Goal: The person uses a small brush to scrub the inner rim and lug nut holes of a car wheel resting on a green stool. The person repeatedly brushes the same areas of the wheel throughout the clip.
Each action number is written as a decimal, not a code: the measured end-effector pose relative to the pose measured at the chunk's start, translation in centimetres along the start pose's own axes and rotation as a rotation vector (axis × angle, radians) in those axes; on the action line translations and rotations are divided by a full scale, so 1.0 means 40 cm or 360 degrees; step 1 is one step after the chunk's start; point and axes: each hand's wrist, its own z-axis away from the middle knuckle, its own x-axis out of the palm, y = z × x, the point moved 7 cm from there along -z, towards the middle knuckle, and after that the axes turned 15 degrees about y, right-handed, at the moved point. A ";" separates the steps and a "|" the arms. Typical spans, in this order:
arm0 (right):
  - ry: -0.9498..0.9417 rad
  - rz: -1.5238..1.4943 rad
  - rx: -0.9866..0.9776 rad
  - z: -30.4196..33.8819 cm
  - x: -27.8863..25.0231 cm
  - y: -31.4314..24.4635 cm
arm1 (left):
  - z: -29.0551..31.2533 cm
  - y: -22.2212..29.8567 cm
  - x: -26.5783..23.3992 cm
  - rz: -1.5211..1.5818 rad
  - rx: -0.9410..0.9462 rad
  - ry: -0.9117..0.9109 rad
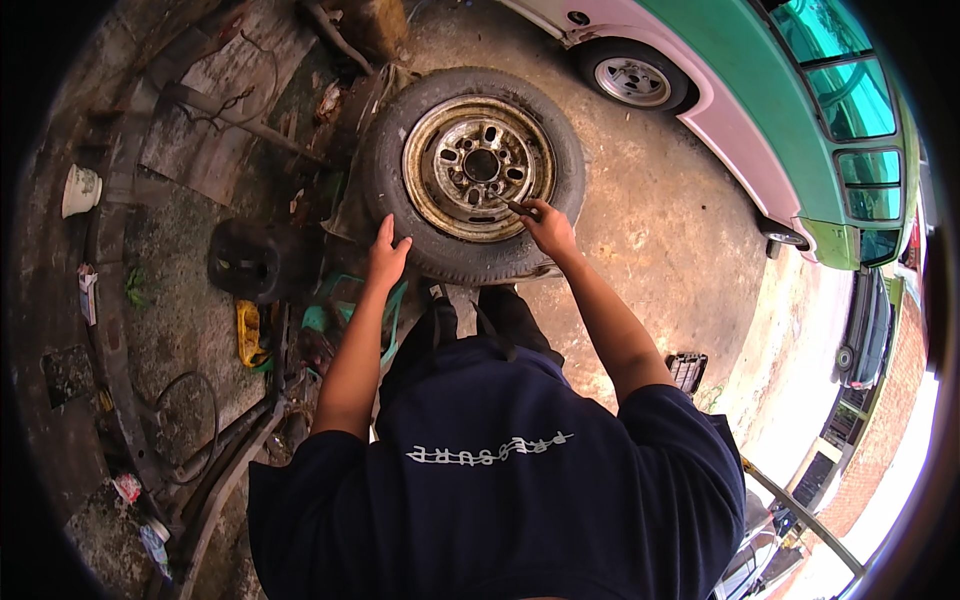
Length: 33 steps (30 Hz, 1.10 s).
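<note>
A black tyre on a rusty, dirt-stained steel wheel rim lies flat in front of me. My right hand is closed around a slim tool with a dark handle, which looks like a screwdriver. Its thin end points in over the lower right of the rim, and I cannot tell whether it touches the metal. At the lower left edge of the tyre is my left hand, fingers stretched out and thumb apart, holding nothing.
A green and pink vehicle stands at the upper right. Left of me are a dark plastic jerrycan, a yellow plastic piece, a green plastic frame and metal bars. A black crate-like grid lies to my right.
</note>
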 end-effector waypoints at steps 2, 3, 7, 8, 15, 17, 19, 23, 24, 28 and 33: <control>-0.0065 0.0019 -0.0054 -0.006 -0.003 0.002 | 0.000 -0.002 0.000 0.0030 -0.0015 -0.0004; -0.0083 0.0056 -0.0059 -0.010 0.000 0.005 | 0.000 -0.003 -0.001 0.0001 -0.0009 -0.0005; -0.0111 0.0076 -0.0177 -0.045 0.009 0.005 | -0.003 -0.009 0.000 -0.0008 -0.0012 -0.0004; -0.0124 0.0095 -0.0174 -0.055 0.009 0.007 | -0.003 -0.011 0.001 0.0010 -0.0034 -0.0002; -0.0135 0.0366 -0.0454 -0.105 -0.025 -0.043 | 0.002 -0.002 0.000 -0.0008 -0.0049 0.0001; -0.0119 0.0340 -0.0445 -0.102 -0.041 -0.050 | 0.002 -0.005 -0.003 -0.0049 -0.0079 -0.0004; -0.0149 0.0265 -0.0434 -0.087 -0.042 -0.054 | 0.003 -0.004 -0.003 0.0040 -0.0060 0.0018; -0.0181 0.0210 -0.0484 -0.052 -0.006 -0.060 | 0.000 -0.016 0.003 0.0119 -0.0060 0.0051; -0.0183 0.0240 -0.0419 -0.051 0.000 -0.048 | -0.002 -0.016 0.004 0.0101 -0.0039 0.0052; -0.0161 0.0255 -0.0283 -0.057 -0.015 -0.004 | -0.009 -0.007 0.006 0.0030 0.0023 0.0062; 0.0027 0.0119 -0.0307 -0.050 -0.039 -0.004 | -0.019 0.039 0.005 -0.0265 0.0099 0.0172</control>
